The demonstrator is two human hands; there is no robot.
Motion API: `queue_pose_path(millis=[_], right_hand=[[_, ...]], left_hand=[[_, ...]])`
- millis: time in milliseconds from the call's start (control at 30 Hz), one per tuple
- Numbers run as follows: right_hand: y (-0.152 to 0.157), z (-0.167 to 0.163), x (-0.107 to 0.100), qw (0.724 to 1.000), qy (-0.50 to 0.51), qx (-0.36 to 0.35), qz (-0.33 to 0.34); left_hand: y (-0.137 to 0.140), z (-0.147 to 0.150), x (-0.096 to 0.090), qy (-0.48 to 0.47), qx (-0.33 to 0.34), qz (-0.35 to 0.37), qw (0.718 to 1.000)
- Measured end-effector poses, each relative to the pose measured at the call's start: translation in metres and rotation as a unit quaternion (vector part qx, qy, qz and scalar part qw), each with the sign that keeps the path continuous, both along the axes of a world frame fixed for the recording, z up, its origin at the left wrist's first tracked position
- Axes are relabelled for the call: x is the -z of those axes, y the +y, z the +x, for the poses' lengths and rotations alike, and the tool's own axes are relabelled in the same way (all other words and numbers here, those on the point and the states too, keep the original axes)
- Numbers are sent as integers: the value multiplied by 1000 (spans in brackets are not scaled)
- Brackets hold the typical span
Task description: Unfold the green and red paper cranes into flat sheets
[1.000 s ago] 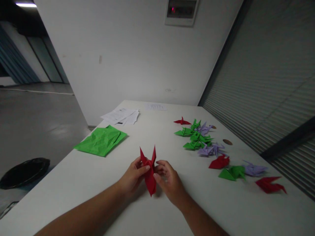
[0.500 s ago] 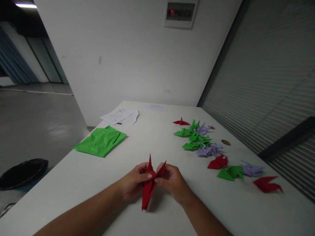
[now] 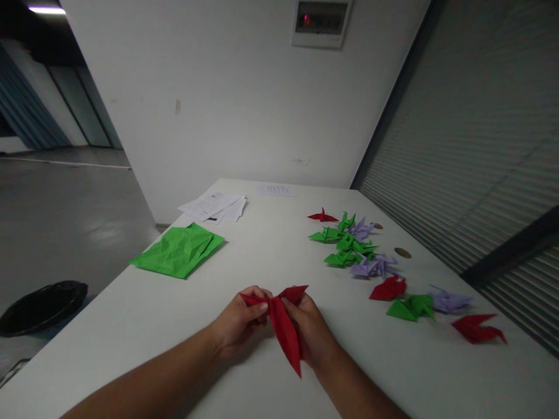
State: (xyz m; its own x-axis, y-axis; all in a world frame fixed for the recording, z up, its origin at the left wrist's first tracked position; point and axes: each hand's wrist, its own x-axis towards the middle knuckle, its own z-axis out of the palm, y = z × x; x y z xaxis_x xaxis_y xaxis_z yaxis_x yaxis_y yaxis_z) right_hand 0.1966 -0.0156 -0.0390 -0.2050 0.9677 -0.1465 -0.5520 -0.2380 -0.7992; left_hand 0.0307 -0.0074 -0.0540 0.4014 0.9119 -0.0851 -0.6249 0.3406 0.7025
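Between both hands, just above the near part of the table, is a red origami crane [image 3: 286, 330]. One long pointed flap of it hangs down toward me, and other points spread left and right. My left hand [image 3: 239, 319] pinches the left point between thumb and fingers. On the other side my right hand [image 3: 315, 333] grips the crane close to its middle, thumb on top, its fingers partly hidden behind the paper.
Folded paper cranes in green [image 3: 356, 247], purple [image 3: 449, 299] and red [image 3: 478, 329] lie along the table's right side. Crumpled green paper sheets [image 3: 179, 251] and printed papers [image 3: 213, 206] are at left. A black-lined bin [image 3: 43, 305] stands on the floor beside the white table [image 3: 262, 250].
The red crane has been turned in my hands: its upright point now lies to the left and the lower flap has swung to the right. Both hands keep hold of it.
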Motion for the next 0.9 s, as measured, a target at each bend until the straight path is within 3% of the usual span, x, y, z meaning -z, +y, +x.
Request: queue_pose_path(millis=[167, 267, 367, 467, 767, 900], right_hand=[[3, 1, 8, 998, 17, 41, 33], [2, 2, 15, 994, -48, 78, 56], [-1, -1, 21, 982, -140, 84, 91], [-3, -5, 22, 981, -156, 70, 92], [4, -3, 18, 998, -13, 56, -30], [1, -5, 21, 997, -10, 65, -31]], left_hand=[[3, 3, 2, 36, -78, -24, 996], [3, 6, -3, 64, -117, -31, 991], [1, 9, -8, 84, -157, 6, 984], [-1, 9, -8, 99, -184, 44, 977], [1, 9, -2, 94, -159, 1, 983], [-4, 10, -5, 86, -111, -3, 990]])
